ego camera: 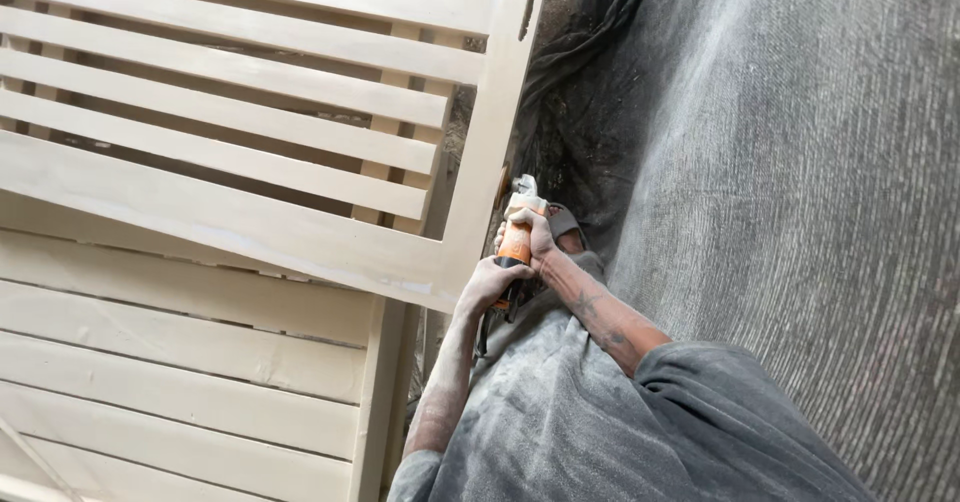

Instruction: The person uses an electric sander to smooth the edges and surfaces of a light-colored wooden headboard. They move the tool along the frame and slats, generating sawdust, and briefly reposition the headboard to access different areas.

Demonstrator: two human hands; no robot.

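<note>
Slatted wooden frame (300, 162), pale, unfinished, is cut off at the top and left edges. Orange angle grinder (517, 237) is mostly hidden by fingers; its disc is hard to make out against the frame edge. Left hand (490, 284) is clamped on the rear, right hand (537, 237) wrapped around the body.
</note>
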